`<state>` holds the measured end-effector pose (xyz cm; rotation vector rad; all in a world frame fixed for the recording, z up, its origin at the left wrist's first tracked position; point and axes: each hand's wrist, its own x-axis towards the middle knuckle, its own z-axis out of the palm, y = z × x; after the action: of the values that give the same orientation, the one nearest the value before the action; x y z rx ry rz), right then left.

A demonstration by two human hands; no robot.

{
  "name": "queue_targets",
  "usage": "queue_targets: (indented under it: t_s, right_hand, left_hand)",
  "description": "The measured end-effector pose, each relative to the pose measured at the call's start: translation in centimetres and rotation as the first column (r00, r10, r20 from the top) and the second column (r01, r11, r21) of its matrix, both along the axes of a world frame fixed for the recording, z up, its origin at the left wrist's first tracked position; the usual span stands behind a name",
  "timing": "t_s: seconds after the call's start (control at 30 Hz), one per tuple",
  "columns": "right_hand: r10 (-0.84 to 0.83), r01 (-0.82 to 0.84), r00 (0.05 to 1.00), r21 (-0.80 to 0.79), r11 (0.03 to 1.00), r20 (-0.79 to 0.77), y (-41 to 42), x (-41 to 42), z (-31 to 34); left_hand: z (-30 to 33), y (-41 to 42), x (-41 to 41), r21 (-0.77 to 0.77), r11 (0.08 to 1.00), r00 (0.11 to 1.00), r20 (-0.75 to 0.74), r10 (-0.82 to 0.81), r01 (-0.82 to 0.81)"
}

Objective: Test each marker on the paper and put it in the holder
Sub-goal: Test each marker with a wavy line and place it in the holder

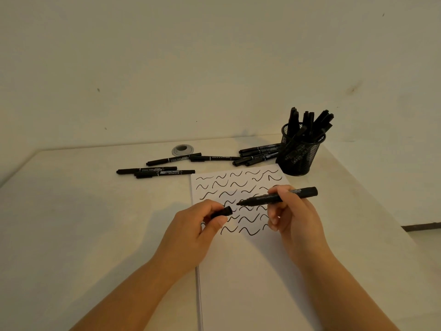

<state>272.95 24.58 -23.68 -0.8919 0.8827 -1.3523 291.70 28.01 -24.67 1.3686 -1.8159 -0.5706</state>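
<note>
My right hand (291, 216) grips a black marker (263, 199) held level above the white paper (250, 271), its bare tip pointing left. My left hand (198, 232) pinches the marker's black cap (224, 212), a short gap away from the tip. Several wavy black test strokes cover the upper part of the paper. The black mesh holder (298, 156) stands at the paper's far right corner with several markers upright in it.
Loose black markers lie on the pale table beyond the paper: a group (155, 172) at the left, two (191, 158) in the middle, several (259, 154) beside the holder. A grey cable grommet (182, 150) sits near the wall. The table's right edge runs close by.
</note>
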Motion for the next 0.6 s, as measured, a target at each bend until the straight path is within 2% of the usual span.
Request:
queue_targets:
  t_s: [0.23,0.4,0.6]
  right_hand:
    - [0.05,-0.053,0.996,-0.037,0.998,-0.068,0.32,0.31,0.03]
    - [0.122,-0.138,0.978,-0.082,0.987,-0.172,0.45,0.4,-0.15]
    - [0.185,-0.221,0.964,-0.185,0.958,-0.193,0.77,0.38,-0.31]
  left_hand:
    - [-0.03,0.02,-0.08,0.008,1.0,1.0,-0.005,-0.009,0.009]
    - [0.1,0.1,-0.18,0.022,1.0,0.999,0.029,-0.019,0.018]
    - [0.36,0.47,-0.46,-0.051,0.997,0.999,-0.005,-0.054,0.054]
